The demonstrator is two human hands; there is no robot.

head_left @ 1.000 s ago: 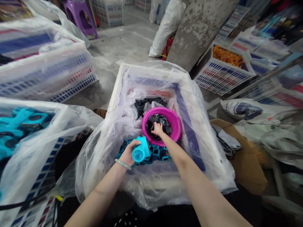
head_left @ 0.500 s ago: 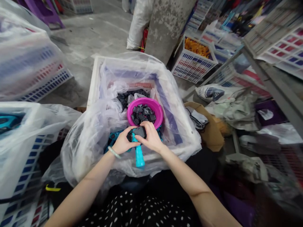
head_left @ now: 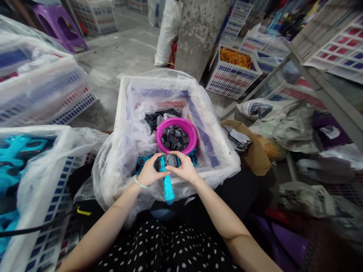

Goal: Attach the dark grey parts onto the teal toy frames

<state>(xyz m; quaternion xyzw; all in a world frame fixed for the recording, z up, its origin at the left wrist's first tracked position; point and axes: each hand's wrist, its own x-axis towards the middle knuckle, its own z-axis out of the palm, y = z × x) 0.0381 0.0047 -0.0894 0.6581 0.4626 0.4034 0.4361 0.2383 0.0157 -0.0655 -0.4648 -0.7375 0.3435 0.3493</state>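
Both hands hold a turquoise plastic piece with a handle [head_left: 168, 189], its handle pointing down toward my body. My left hand [head_left: 149, 172] is closed around the left end, by a round dark part. My right hand [head_left: 185, 167] grips the other end, where a dark grey boxy part [head_left: 171, 161] sits on the turquoise body. Both thumbs press near the middle. Just beyond my hands, a magenta bowl [head_left: 193, 130] holds several small black plastic parts [head_left: 174, 138]. More turquoise pieces [head_left: 141, 162] lie under and beside my hands, partly hidden.
The bowl stands inside a white crate [head_left: 120, 98] lined with clear plastic. At left, another crate [head_left: 59, 158] holds turquoise pieces [head_left: 19, 151]. A crate of orange parts [head_left: 235, 79] stands beside a concrete pillar [head_left: 198, 37]. An open cardboard box [head_left: 255, 151] and bags lie at right.
The view has shifted left, showing more of the left crate and the purple stool. My fingers have moved slightly on the turquoise piece, and more of its dark grey part shows.
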